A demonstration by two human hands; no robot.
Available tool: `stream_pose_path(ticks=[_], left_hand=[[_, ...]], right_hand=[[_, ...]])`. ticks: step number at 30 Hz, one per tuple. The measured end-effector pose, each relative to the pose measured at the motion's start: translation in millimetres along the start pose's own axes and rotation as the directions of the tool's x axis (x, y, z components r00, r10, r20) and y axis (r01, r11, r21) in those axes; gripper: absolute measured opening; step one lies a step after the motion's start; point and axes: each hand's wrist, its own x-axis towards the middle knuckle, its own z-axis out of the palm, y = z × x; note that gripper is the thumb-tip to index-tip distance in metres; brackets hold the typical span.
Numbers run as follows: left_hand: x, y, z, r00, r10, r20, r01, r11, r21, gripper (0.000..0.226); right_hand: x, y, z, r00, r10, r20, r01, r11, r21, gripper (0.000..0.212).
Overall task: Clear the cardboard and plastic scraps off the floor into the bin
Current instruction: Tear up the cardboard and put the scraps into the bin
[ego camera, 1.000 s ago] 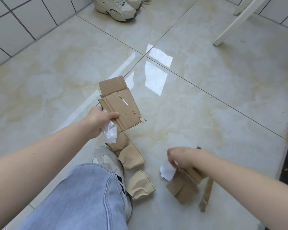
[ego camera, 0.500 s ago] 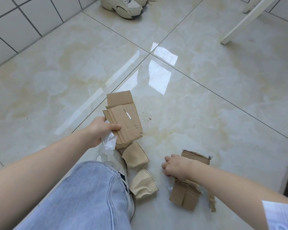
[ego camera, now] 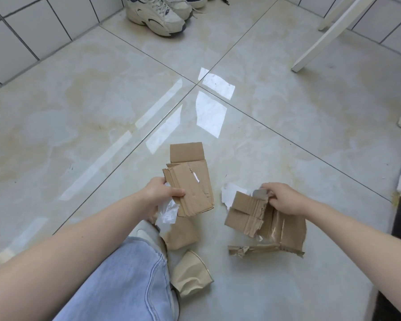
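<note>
- Cardboard sheet [ego camera: 190, 186] and clear plastic scrap [ego camera: 167, 213], gripped in left hand [ego camera: 159, 193] fingers above floor [ego camera: 79, 117].
- Right hand [ego camera: 281, 199] fingers clamp torn cardboard pieces [ego camera: 264, 221].
- Two crushed paper cups [ego camera: 191, 278] lie beside a shoe.

The cardboard scraps [ego camera: 190, 188] are plain brown, the plastic scrap [ego camera: 167, 213] clear-white. Pale-blue jeans [ego camera: 125, 281] sit over a glossy cream floor [ego camera: 79, 117] with dark grout lines.
</note>
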Motion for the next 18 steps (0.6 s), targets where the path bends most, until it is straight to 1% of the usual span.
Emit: stream_pose_path(ticks=[2,4,6,9,11,13,16,18], left_hand=[[7,2,15,0.999,-0.014,0.028,0.015,0.999,-0.033,0.032],[15,2,32,0.998,-0.035,0.057,0.038,0.997,-0.063,0.032],[23,0,50,0.996,-0.034,0.079,0.039,0.996,-0.074,0.031],[37,0,73,0.996,0.004,0.085,0.001,0.998,-0.06,0.03],[47,0,81,0.996,0.02,0.083,-0.013,0.996,-0.084,0.028],[55,-1,82,0.997,0.016,0.08,-0.005,0.991,-0.132,0.027],[61,-7,80,0.998,0.022,0.058,-0.008,0.975,-0.222,0.027],[62,-10,81,0.999,0.002,0.047,0.012,0.954,-0.3,0.026]], right_hand=[[-12,6,-2,0.999,0.003,0.037,-0.006,0.997,0.073,0.037],[-15,10,6,0.997,0.027,0.071,-0.032,0.997,0.073,0.031],[-9,13,19,0.997,0.06,0.043,-0.064,0.994,0.086,0.025],[5,16,32,0.987,0.155,-0.036,-0.145,0.968,0.203,0.013],[13,14,41,0.977,0.211,-0.031,-0.197,0.947,0.254,0.02],[19,8,46,0.969,0.244,-0.035,-0.224,0.931,0.287,0.017],[25,2,46,0.955,0.287,-0.077,-0.233,0.884,0.404,0.034],[25,-2,46,0.947,0.316,-0.06,-0.249,0.837,0.487,0.032]])
